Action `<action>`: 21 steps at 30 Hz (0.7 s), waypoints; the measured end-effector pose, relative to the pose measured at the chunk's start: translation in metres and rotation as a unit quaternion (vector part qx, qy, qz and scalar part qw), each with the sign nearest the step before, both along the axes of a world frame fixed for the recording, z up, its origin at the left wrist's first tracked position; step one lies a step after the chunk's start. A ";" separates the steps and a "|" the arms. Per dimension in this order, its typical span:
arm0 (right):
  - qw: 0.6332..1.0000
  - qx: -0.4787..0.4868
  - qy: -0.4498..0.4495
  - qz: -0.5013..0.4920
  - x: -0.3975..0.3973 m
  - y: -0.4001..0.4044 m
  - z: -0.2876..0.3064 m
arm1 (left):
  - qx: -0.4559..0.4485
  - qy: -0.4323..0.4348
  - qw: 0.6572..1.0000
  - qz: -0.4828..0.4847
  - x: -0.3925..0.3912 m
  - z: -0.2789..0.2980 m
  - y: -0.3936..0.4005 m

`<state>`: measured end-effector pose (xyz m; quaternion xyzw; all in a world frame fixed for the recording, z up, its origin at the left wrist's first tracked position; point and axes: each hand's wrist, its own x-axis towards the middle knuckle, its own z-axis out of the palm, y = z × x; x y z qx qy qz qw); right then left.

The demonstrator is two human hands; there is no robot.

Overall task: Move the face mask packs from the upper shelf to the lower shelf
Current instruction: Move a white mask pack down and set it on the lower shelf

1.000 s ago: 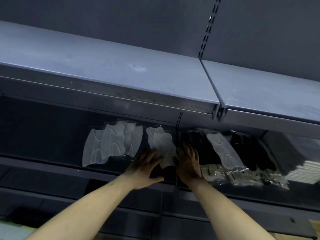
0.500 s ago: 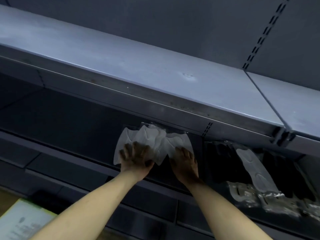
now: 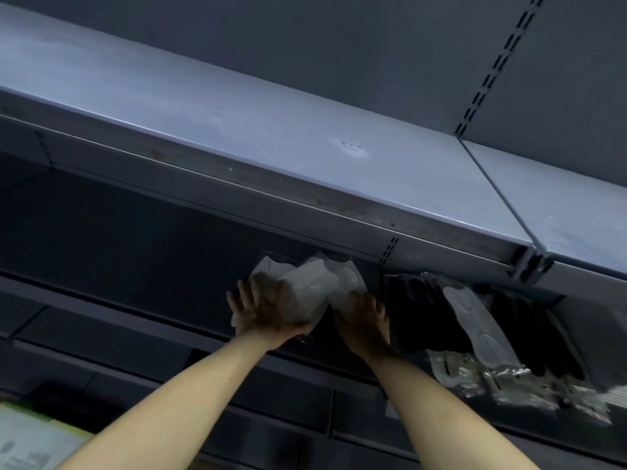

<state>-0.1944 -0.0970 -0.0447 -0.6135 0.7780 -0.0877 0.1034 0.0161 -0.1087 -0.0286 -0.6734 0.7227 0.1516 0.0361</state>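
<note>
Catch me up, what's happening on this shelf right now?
A person is handling white face mask packs on the lower shelf. The left hand lies spread over them with the thumb tucked under the front edge; the right hand rests on their right side. More packs, black and white, lie further right. The upper shelf shows a bare surface.

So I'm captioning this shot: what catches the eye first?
Two bare forearms reach up from below, the left hand and right hand on white face mask packs on the lower shelf at centre. Above runs the bare grey upper shelf; black and white packs lie to the right.
</note>
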 end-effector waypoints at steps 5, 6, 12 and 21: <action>0.999 0.030 -0.010 0.012 -0.003 0.002 -0.005 | -0.029 0.006 0.999 -0.018 -0.014 -0.005 -0.002; 0.999 0.026 -0.011 0.019 -0.003 0.004 -0.004 | -0.049 0.015 0.999 -0.017 -0.018 -0.004 -0.001; 0.997 0.021 -0.063 0.045 -0.002 0.013 0.010 | -0.066 0.034 0.997 -0.035 -0.032 -0.001 0.005; 0.990 -0.050 -0.130 -0.003 0.010 0.015 0.013 | -0.022 0.037 0.999 0.005 -0.015 0.014 0.004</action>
